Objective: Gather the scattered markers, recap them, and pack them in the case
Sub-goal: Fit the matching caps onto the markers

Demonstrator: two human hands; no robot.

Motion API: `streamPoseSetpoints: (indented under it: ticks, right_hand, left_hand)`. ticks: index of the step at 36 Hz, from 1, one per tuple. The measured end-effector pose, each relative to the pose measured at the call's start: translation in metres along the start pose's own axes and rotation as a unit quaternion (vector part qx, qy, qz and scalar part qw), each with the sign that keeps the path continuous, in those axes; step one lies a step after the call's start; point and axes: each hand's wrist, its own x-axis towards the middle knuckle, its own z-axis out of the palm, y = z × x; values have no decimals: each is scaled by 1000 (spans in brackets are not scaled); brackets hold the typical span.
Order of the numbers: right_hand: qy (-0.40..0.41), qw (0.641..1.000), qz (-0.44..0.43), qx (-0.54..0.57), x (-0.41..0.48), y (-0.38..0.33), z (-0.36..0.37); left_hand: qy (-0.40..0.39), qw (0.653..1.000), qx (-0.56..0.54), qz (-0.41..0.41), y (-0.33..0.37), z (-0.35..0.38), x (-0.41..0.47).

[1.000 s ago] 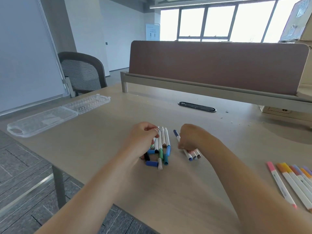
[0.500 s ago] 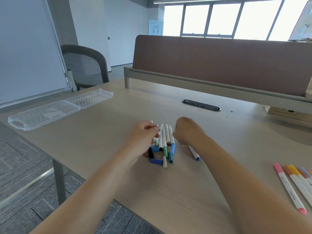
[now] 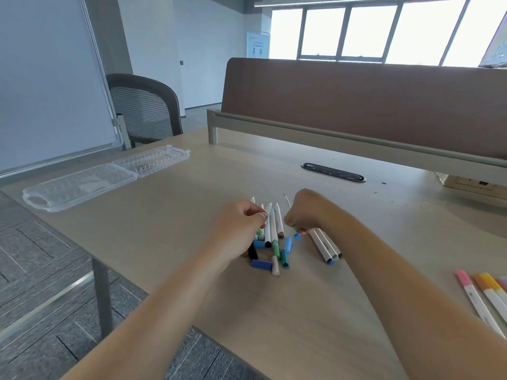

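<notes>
Head view: my right hand [image 3: 307, 212] is curled round a small bundle of markers [image 3: 325, 249], their ends poking out toward me just right of the cap pile [image 3: 270, 256]. A blue cap [image 3: 297, 236] sits at my fingertips, between hand and pile. My left hand [image 3: 238, 226] is curled at the pile's left edge, thumb and forefinger together; whether they pinch anything I cannot tell. Beyond the pile lie several uncapped markers [image 3: 273, 226], side by side, tips pointing away.

I judge the gathering nearly done and the recapping barely begun: the caps lie loose and the pens by them are bare. A row of capped markers [image 3: 482, 294] waits well right of the pile. The case [image 3: 82, 185] lies open far left of the pile, and I see no marker in it, so packing is all ahead.

All this rests on a pale wooden desk [image 3: 274, 311]. Beyond the pile are a cable slot [image 3: 333, 172] and a brown partition [image 3: 356, 105]; left beyond it, a mesh chair [image 3: 145, 111] and a whiteboard [image 3: 46, 78]. Bright windows [image 3: 384, 31] fill the far wall.
</notes>
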Motion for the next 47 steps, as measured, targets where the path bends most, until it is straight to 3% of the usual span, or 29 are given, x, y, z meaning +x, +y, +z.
streamPoseSetpoints:
  ticks: [4, 9, 13, 16, 29, 47]
  right_hand:
    - [8, 999, -26, 30, -3, 15, -6]
    - [-24, 996, -43, 80, -16, 19, -8]
    - [-31, 992, -70, 99, -21, 16, -4]
    - [-27, 991, -82, 104, -20, 14, -1]
    - [-32, 991, -94, 95, -19, 13, 1]
    - [-47, 991, -104, 73, -23, 9, 1]
  left_hand:
    - [-4, 999, 37, 8, 3, 2, 1]
    - [-8, 984, 175, 17, 6, -3, -1]
    - [-14, 934, 355, 37, 7, -3, -2]
    - [-23, 910, 410, 53, 8, -2, -5]
    - [-42, 903, 423, 55, -1, -2, -5]
    - [-73, 866, 493, 36, -1, 2, 3]
